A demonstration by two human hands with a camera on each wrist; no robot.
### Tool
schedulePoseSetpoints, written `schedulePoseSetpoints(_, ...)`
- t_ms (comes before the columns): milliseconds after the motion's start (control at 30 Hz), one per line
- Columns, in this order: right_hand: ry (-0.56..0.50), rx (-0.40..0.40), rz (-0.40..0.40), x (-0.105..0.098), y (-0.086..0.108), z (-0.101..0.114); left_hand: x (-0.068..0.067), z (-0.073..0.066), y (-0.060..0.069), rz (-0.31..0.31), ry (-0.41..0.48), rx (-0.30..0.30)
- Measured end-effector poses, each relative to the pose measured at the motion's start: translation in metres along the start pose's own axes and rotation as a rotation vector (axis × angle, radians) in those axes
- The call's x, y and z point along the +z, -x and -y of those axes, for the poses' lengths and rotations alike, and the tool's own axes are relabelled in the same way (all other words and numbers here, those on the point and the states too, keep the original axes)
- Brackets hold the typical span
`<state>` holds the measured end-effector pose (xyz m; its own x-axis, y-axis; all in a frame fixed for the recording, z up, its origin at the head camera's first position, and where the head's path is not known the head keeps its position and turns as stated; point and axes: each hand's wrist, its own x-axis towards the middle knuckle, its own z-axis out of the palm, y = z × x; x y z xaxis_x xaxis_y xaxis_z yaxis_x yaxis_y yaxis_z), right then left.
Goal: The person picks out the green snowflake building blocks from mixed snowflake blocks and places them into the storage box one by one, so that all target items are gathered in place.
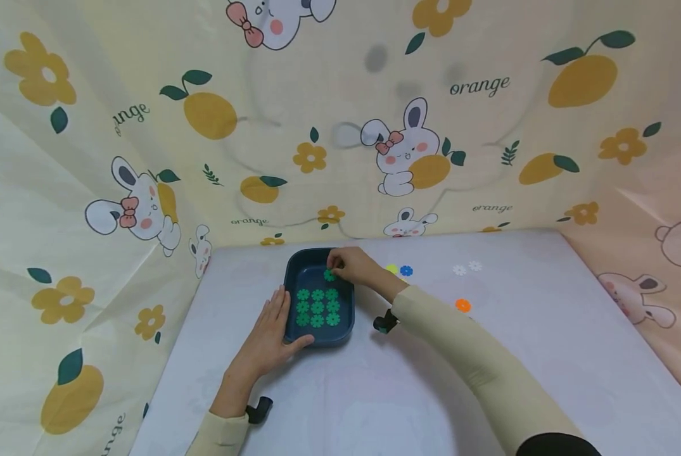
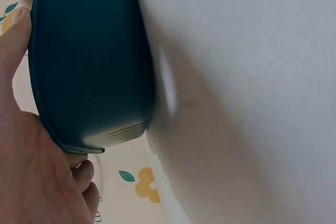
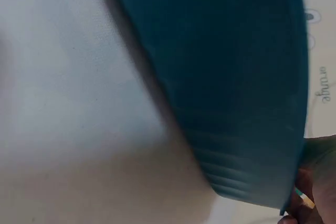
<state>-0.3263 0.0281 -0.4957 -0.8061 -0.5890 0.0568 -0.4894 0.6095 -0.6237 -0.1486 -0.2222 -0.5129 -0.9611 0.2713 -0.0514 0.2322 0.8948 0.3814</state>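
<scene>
A dark blue rectangular tray (image 1: 319,342) stands on the table, with green flower-shaped pieces (image 1: 317,308) laid in three rows in its near half. My left hand (image 1: 268,332) rests against the tray's left side, fingers straight along the rim and thumb by the near corner. In the left wrist view the tray's outer wall (image 2: 94,61) lies beside that hand (image 2: 42,166). Over the far right part of the tray, my right hand (image 1: 354,265) pinches another green flower piece (image 1: 329,275) between thumb and fingertips. That hand (image 3: 320,182) is only partly visible in the right wrist view.
Right of the tray lie a yellow piece (image 1: 392,269), a blue flower piece (image 1: 406,270), two white flower pieces (image 1: 459,270) and an orange one (image 1: 462,305). A printed cloth (image 1: 317,126) hangs behind the white table (image 1: 329,405).
</scene>
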Motion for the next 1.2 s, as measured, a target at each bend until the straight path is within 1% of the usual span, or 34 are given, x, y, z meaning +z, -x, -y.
schedulePoseSetpoints(133,0.104,-0.024,0.017,0.007,-0.005,-0.004,0.001,0.0,-0.001,-0.009,-0.007,0.002)
schedulePoseSetpoints(200,0.127,-0.034,0.02,0.01,-0.007,-0.006,0.001,0.0,-0.001,-0.011,-0.01,0.0)
schedulePoseSetpoints(433,0.154,-0.037,0.019,0.012,-0.009,-0.006,0.001,0.0,-0.001,0.01,-0.013,-0.01)
schedulePoseSetpoints(633,0.212,-0.014,0.03,0.013,-0.01,-0.003,-0.001,0.0,-0.001,0.019,-0.017,-0.006)
schedulePoseSetpoints(833,0.271,0.02,0.053,0.015,-0.01,-0.001,-0.001,-0.001,0.0,0.015,-0.011,-0.01)
schedulePoseSetpoints(1100,0.318,0.042,0.07,0.015,-0.01,0.001,-0.001,-0.001,0.0,0.015,-0.01,-0.009)
schedulePoseSetpoints(1200,0.331,0.042,0.062,0.015,-0.011,0.001,0.0,-0.001,-0.001,0.013,-0.014,-0.009)
